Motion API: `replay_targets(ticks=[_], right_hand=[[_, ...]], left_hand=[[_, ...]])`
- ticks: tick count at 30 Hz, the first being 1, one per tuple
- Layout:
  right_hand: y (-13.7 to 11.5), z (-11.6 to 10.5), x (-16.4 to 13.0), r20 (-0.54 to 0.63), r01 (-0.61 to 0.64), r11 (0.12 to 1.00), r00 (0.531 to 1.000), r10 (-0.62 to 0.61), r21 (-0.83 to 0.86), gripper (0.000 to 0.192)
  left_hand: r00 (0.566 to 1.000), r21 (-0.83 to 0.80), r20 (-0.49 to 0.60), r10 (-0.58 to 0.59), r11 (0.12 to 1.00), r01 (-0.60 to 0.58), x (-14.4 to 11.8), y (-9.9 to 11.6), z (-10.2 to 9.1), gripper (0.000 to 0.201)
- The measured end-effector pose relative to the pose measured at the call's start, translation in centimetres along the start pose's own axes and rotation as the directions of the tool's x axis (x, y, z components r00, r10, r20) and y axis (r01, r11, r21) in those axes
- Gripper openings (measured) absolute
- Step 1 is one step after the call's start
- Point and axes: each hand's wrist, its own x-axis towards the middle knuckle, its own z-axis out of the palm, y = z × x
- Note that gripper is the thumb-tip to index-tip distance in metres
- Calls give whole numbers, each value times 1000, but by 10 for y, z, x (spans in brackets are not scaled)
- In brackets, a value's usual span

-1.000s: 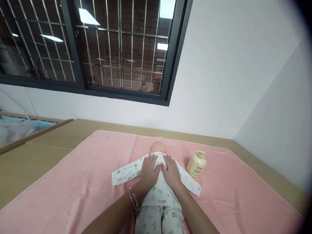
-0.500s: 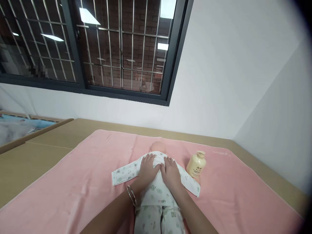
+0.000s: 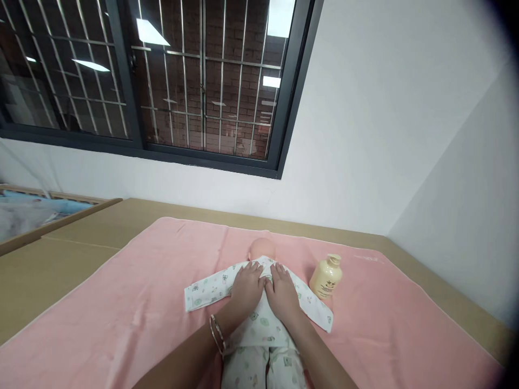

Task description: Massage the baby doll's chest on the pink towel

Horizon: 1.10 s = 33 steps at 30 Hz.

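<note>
A baby doll [image 3: 263, 249] lies stretched out on a pink sheet, its round bare head pointing away from me. It wears a white long-sleeved top [image 3: 265, 327] with small printed figures and matching trousers [image 3: 245, 368]; both sleeves spread out sideways. My left hand [image 3: 247, 286] rests flat on the upper part of the doll's top, left of the middle. Beside it my right hand [image 3: 283, 292] lies flat too, the two thumbs close together. Neither hand grips anything. Which side of the doll faces up I cannot tell.
A pale yellow pump bottle [image 3: 326, 276] stands right of the doll, by the right sleeve. The pink sheet [image 3: 133, 292] covers much of a tan surface [image 3: 81, 232]. Behind are a white wall [image 3: 348, 135] and a barred window [image 3: 203, 81]. Bluish plastic-wrapped items [image 3: 40, 208] lie far left.
Both hands have slid slightly towards me on the top, and more of the doll's head shows. The view has tilted a little. The bottle stays in place.
</note>
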Motion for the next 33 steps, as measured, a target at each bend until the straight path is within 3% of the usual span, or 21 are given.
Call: replay_targets(ticks=[4,6,13,18,27,33], right_hand=[[11,0,6,26,39,991,999,-42,126,53],[12,0,7,16,39,990,999,-42,132,52],[-10,-1,-6,-23,-43,997,999,41,-70,50],[-23,-1,-13,-7,-42,986,999,41,-161,49],[-6,6,-6,-45,-28,996,998,32,86,54],[-4,15,-7,-42,-27,991,999,32,134,56]], left_hand=[[992,106,-53,116,988,-110,-7,7,6,38],[991,107,-60,121,988,-114,-7,7,6,38],[999,24,-43,30,999,-29,2,0,-2,41],[995,-14,-101,19,1000,-20,8,-11,0,44],[989,-85,-146,-24,996,12,4,-12,7,43],[987,-99,-158,-35,995,20,3,-14,7,45]])
